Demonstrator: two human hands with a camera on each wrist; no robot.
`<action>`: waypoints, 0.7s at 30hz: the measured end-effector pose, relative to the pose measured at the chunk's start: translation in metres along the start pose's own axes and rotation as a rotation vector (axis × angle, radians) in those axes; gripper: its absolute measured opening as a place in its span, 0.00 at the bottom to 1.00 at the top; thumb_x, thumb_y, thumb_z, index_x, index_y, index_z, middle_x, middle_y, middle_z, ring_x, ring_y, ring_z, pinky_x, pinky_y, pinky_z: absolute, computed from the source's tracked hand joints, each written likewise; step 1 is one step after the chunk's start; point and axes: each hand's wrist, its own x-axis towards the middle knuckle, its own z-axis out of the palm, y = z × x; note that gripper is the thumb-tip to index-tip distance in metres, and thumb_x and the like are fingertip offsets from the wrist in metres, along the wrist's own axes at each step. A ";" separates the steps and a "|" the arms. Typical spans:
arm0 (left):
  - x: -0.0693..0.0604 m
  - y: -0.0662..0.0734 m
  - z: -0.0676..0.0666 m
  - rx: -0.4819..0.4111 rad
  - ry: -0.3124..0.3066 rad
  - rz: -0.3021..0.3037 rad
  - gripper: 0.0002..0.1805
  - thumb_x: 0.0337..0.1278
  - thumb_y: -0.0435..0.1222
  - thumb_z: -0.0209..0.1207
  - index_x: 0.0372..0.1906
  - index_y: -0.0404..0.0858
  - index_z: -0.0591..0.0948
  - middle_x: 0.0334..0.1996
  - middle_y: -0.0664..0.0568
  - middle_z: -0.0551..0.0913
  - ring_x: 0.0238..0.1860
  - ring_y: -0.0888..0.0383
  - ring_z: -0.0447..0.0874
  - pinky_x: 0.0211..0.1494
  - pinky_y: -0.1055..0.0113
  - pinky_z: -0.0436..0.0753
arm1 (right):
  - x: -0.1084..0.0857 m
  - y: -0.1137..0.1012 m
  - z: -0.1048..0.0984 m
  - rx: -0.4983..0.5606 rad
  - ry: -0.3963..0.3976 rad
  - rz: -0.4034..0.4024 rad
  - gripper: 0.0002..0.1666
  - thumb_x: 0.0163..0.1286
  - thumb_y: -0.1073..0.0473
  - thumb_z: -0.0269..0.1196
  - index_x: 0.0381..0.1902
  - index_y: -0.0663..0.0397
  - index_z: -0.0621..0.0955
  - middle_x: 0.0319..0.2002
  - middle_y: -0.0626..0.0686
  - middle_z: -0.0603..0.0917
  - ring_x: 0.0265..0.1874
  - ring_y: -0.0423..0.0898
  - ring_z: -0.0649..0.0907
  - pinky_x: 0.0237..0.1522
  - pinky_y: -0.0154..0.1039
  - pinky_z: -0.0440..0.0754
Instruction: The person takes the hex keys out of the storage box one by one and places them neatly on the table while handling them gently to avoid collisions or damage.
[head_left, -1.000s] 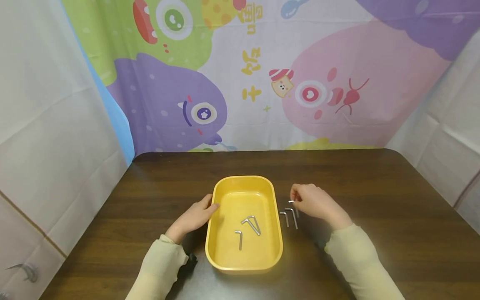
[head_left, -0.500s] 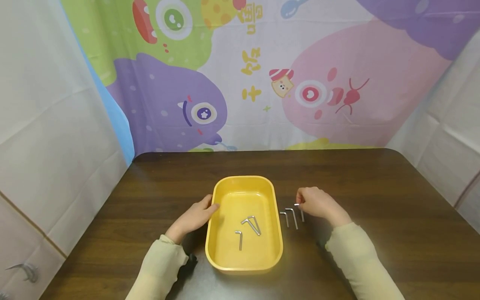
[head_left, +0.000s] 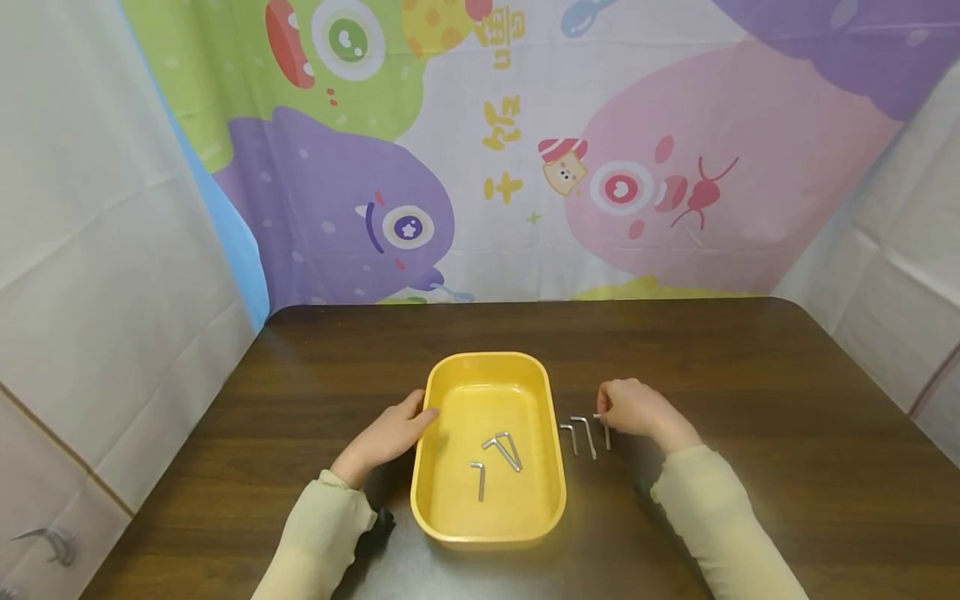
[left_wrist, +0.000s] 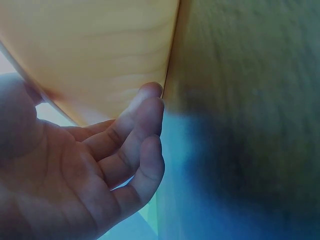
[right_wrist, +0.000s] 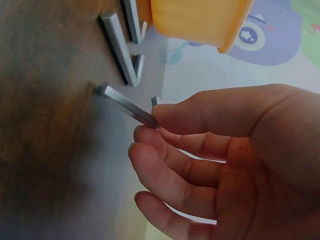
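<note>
My left hand (head_left: 390, 431) holds the yellow tray (head_left: 556, 467) at its left side. Its thumb lies over the rim, while the curled fingers press the outer wall (left_wrist: 100, 45) in the left wrist view. Right of the tray, my right hand (head_left: 637, 410) pinches a silver hex key (right_wrist: 127, 106) by its bent end between thumb and fingers. The key's long arm points down toward the table. Beside it, two more hex keys lie on the table, a longer one (head_left: 588, 437) and a shorter one (head_left: 573, 439) nearer the tray.
Three hex keys lie inside the tray, one (head_left: 480, 481) apart from a crossing or touching pair (head_left: 505, 450). The dark wooden table (head_left: 337, 350) ends at a cartoon-printed cloth (head_left: 510, 250). A small dark object (head_left: 384, 518) shows by the left sleeve.
My right hand has moved right and slightly toward me with the hex key, which now sits in line beside the other two. The left hand and tray stay put.
</note>
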 end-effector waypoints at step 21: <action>0.000 0.000 -0.001 -0.008 -0.009 -0.008 0.20 0.65 0.46 0.44 0.56 0.40 0.68 0.30 0.52 0.80 0.30 0.59 0.77 0.40 0.62 0.74 | 0.004 0.006 0.011 0.045 -0.056 0.036 0.04 0.55 0.67 0.56 0.23 0.55 0.73 0.18 0.49 0.74 0.16 0.42 0.74 0.22 0.36 0.68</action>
